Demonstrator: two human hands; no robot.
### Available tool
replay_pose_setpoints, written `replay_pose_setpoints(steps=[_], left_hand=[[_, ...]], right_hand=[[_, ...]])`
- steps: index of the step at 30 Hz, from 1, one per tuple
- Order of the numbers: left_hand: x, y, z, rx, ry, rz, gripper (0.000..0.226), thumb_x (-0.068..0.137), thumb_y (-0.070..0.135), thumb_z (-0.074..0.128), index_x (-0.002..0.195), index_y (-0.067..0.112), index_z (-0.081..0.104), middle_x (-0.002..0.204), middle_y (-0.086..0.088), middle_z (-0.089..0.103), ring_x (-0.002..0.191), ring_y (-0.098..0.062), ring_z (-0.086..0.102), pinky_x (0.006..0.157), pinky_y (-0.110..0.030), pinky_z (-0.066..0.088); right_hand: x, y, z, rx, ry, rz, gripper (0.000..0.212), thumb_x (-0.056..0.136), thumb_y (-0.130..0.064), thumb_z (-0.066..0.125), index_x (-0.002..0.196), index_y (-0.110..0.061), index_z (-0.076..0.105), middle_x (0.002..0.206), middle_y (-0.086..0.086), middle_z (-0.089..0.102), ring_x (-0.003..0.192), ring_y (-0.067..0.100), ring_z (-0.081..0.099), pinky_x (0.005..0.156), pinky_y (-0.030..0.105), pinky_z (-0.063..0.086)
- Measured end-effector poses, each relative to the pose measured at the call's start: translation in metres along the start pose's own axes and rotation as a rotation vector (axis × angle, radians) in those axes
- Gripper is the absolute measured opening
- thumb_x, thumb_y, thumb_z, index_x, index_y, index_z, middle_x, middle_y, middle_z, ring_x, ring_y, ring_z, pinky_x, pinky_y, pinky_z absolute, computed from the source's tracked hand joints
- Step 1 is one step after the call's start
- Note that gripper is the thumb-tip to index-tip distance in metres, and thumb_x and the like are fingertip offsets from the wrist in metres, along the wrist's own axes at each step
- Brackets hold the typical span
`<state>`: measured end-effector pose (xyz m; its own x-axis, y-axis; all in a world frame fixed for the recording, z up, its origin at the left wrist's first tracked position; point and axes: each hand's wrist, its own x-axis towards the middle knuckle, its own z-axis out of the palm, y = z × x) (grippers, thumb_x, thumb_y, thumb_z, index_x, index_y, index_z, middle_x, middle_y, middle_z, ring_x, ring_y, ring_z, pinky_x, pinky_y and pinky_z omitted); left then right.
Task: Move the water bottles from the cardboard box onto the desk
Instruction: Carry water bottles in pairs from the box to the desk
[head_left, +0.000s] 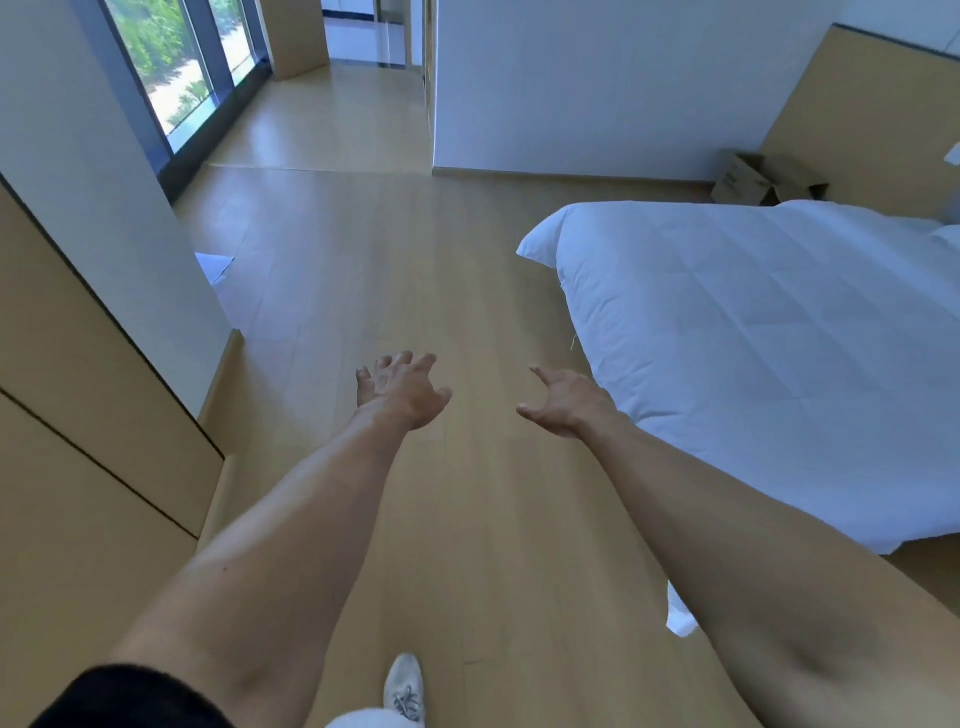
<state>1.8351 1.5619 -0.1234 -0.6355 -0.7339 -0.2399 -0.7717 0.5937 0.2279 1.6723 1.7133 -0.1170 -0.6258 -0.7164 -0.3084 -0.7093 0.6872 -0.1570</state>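
One cardboard box (763, 179) far beyond right hand (563, 402) fingers, half hidden behind bed (753, 332); contents unseen. Zero bottles visible. Left hand (402, 389) and right: fingers spread, empty. One shoe (404, 686), cut off.

The floor (415, 270) is laid in pale wood-look planks — smooth, with a soft sheen where window light falls. The bed (769, 338) is covered in white quilted cloth, matt and faintly creased. The cardboard box (748, 179) is seen as plain brown card, matt. The cabinet panels (78, 415) are finished in smooth, matt wood-tone laminate.
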Motion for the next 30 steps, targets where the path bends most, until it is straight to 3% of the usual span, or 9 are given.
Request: replay_pose_setpoints(steps=[6,15,30], left_hand=[[0.103,-0.025,-0.041,0.023,-0.025,0.012,0.061,0.098,0.055,0.044,0.153,0.031,0.033,0.157,-0.002,0.035,0.145,-0.030,0.029,0.118,-0.053,0.021],[0.229,-0.036,-0.050,0.024,-0.066,-0.016,0.060,0.099,0.054,0.044,0.154,0.032,0.032,0.157,-0.004,0.033,0.145,-0.031,0.030,0.118,-0.054,0.021],[0.485,0.011,-0.106,0.045,-0.059,-0.087,0.059,0.099,0.054,0.041,0.154,0.033,0.031,0.157,-0.003,0.036,0.143,-0.030,0.033,0.115,-0.051,0.025]], right_hand=[[0.096,-0.034,-0.035,0.033,0.014,0.016,0.072,0.093,-0.058,0.053,0.155,-0.035,0.025,0.153,0.003,0.041,0.140,0.027,0.040,0.108,0.042,0.037],[0.226,-0.050,-0.050,0.021,-0.058,-0.012,0.064,0.098,-0.058,0.041,0.155,-0.031,0.029,0.159,0.003,0.034,0.143,0.025,0.037,0.113,0.045,0.035],[0.493,-0.042,-0.130,0.020,-0.125,-0.087,0.065,0.098,-0.059,0.039,0.156,-0.035,0.024,0.159,0.003,0.033,0.145,0.026,0.033,0.112,0.045,0.031]])
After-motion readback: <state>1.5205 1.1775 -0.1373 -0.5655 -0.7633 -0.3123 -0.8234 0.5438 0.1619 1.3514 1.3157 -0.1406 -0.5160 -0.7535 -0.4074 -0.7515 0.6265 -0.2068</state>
